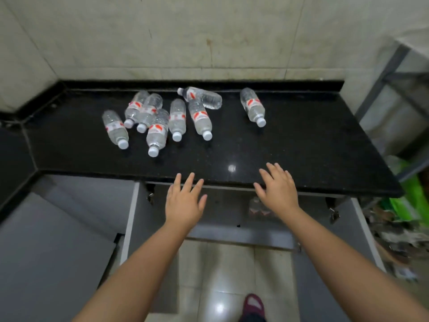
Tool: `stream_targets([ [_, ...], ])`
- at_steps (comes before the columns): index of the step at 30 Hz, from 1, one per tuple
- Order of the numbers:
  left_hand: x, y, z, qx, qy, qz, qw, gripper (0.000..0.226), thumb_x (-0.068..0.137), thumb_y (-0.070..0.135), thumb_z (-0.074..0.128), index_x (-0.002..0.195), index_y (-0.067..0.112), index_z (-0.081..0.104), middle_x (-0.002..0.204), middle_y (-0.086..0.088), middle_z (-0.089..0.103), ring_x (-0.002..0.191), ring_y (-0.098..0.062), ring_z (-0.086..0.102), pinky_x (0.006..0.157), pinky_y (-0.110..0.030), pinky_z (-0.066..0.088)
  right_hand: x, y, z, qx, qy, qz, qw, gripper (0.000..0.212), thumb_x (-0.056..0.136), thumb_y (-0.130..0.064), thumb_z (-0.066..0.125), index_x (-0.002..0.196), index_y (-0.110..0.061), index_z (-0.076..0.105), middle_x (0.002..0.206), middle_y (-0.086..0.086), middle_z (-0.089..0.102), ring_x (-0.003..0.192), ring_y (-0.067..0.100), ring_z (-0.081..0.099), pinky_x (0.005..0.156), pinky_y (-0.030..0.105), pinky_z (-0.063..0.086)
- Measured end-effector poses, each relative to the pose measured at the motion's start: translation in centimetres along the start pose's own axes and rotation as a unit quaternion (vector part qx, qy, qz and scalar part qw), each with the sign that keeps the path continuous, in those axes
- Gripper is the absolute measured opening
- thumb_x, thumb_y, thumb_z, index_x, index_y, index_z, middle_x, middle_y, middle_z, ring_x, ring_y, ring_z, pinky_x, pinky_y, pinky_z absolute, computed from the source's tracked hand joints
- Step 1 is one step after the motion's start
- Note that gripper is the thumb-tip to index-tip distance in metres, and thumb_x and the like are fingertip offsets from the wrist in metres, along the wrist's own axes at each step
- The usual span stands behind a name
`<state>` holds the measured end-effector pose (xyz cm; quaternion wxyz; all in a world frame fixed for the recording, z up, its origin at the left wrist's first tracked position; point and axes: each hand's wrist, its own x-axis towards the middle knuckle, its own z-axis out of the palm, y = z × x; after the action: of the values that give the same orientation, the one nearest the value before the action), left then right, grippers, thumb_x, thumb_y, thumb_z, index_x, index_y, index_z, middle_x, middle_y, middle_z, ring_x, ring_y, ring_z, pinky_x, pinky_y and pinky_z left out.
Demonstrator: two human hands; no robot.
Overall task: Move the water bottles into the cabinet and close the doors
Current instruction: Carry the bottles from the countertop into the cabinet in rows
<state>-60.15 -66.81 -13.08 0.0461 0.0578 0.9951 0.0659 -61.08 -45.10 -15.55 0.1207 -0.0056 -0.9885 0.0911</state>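
Where the black speckled countertop [301, 145] meets the wall, eight water bottles [176, 119] are seen lying on their sides toward the back left. Six are bunched together, several touching or overlapping, white caps mostly turned toward the front edge. A seventh lies crosswise behind the bunch, close to the black upstand. The eighth bottle [253, 106] lies apart to the right.

Both hands are held out flat, palms down, fingers spread and released, nothing grasped. The left hand [185, 201] is held at the counter's front edge, fingertips over the lip. The right hand [278, 189] is held over the same edge, just to the right. Whether either touches the stone cannot be told.

Below the counter the cabinet [222, 212] is seen open, with the left door [130, 217] and right door [364, 228] swung outward. Bottles inside [257, 208] are partly hidden by the right hand; red label marks are made out, their count is not.

Pale, stained tiled walls [185, 31] are seen behind and to the left. A glossy pale tiled floor [222, 275] is seen below, with a dark red slipper [254, 305] cut off at the bottom edge. At right a grey metal frame [383, 73] and a green bag [408, 196] are blurred.

Labels are white with a red mark; no writing can be read.
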Motion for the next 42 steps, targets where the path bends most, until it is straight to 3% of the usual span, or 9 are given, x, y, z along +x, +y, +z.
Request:
stream_targets([
  [4, 5.1, 0.3, -1.8, -0.010, 0.044, -0.006, 0.999, 0.050, 0.099, 0.037, 0.035, 0.146, 0.026, 0.027, 0.159, 0.001, 0.016, 0.148, -0.028, 0.005, 0.120, -0.039, 0.016, 5.4, 1.3, -1.8, 0.004, -0.016, 0.050, 0.999, 0.047, 0.088, -0.024, 0.061, 0.130, -0.004, 0.052, 0.146, 0.018, 0.043, 0.140, 0.033, 0.033, 0.114, 0.052, 0.023],
  [12, 19.7, 1.8, -2.0, -0.004, -0.011, -0.028, 1.000, 0.052, 0.096, 0.031, 0.042, 0.145, 0.020, 0.027, 0.158, -0.005, 0.016, 0.147, -0.028, 0.011, 0.115, -0.039, 0.027, 18.7, 5.3, 2.3, 0.003, -0.086, 0.082, 0.993, 0.053, 0.095, -0.035, 0.046, 0.142, -0.013, 0.036, 0.154, 0.007, 0.030, 0.145, 0.023, 0.022, 0.118, 0.043, 0.018],
  [17, 25.2, 3.6, -0.1, -0.126, 0.013, -0.132, 0.983, 0.057, 0.090, 0.035, 0.056, 0.135, 0.008, 0.035, 0.142, -0.013, 0.032, 0.128, -0.029, 0.038, 0.098, -0.037, 0.044, 24.7, 6.6, 5.4, 0.065, -0.087, 0.091, 0.990, 0.054, 0.090, -0.029, 0.058, 0.136, -0.007, 0.043, 0.147, 0.013, 0.039, 0.137, 0.028, 0.035, 0.110, 0.040, 0.034],
  [20, 26.7, 4.1, 1.5, -0.172, 0.036, -0.184, 0.967, 0.062, 0.086, 0.036, 0.062, 0.132, 0.003, 0.037, 0.137, -0.016, 0.035, 0.122, -0.030, 0.042, 0.093, -0.038, 0.047, 26.2, 6.7, 7.4, 0.120, -0.072, 0.115, 0.983, 0.046, 0.086, -0.020, 0.065, 0.125, -0.004, 0.050, 0.135, 0.016, 0.043, 0.121, 0.030, 0.046, 0.093, 0.038, 0.046],
  [25, 28.6, 4.6, 2.5, -0.255, 0.099, -0.244, 0.930, 0.053, 0.082, 0.024, 0.070, 0.120, -0.005, 0.046, 0.129, -0.021, 0.040, 0.114, -0.035, 0.047, 0.093, -0.040, 0.045, 28.1, 6.7, 9.7, 0.151, 0.002, 0.143, 0.978, 0.023, 0.081, -0.005, 0.068, 0.100, 0.006, 0.058, 0.109, 0.023, 0.050, 0.094, 0.034, 0.053, 0.069, 0.031, 0.042],
  [30, 28.5, 4.3, 2.8, -0.294, 0.119, -0.269, 0.909, 0.038, 0.084, 0.007, 0.063, 0.117, -0.006, 0.047, 0.128, -0.022, 0.039, 0.107, -0.037, 0.050, 0.093, -0.040, 0.044, 28.2, 6.7, 10.0, 0.139, 0.035, 0.129, 0.981, 0.012, 0.077, 0.008, 0.065, 0.088, 0.009, 0.060, 0.099, 0.027, 0.052, 0.082, 0.038, 0.054, 0.065, 0.027, 0.036],
  [35, 25.3, 3.0, 2.0, -0.296, 0.108, -0.244, 0.917, 0.036, 0.083, -0.001, 0.060, 0.117, -0.006, 0.050, 0.127, -0.023, 0.041, 0.110, -0.038, 0.050, 0.095, -0.041, 0.043, 24.4, 6.1, 9.2, 0.119, 0.037, 0.076, 0.989, 0.028, 0.051, 0.015, 0.079, 0.069, 0.005, 0.061, 0.073, 0.026, 0.056, 0.056, 0.038, 0.058, 0.048, 0.024, 0.038],
  [39, 20.0, 1.7, 1.9, -0.304, 0.102, -0.226, 0.920, 0.037, 0.082, -0.004, 0.059, 0.118, -0.006, 0.051, 0.126, -0.025, 0.043, 0.110, -0.040, 0.050, 0.097, -0.041, 0.041, 18.2, 5.6, 7.3, 0.137, 0.008, 0.102, 0.985, 0.019, 0.066, 0.011, 0.073, 0.083, 0.009, 0.063, 0.088, 0.030, 0.055, 0.072, 0.041, 0.058, 0.057, 0.038, 0.051],
  [42, 14.9, 0.7, 2.2, -0.305, 0.102, -0.211, 0.923, 0.038, 0.081, -0.004, 0.060, 0.118, -0.005, 0.053, 0.123, -0.027, 0.049, 0.111, -0.040, 0.051, 0.096, -0.040, 0.042, 12.6, 5.0, 5.8, 0.125, 0.008, 0.094, 0.988, 0.020, 0.063, 0.014, 0.073, 0.079, 0.010, 0.061, 0.084, 0.031, 0.054, 0.067, 0.042, 0.058, 0.053, 0.031, 0.042],
])
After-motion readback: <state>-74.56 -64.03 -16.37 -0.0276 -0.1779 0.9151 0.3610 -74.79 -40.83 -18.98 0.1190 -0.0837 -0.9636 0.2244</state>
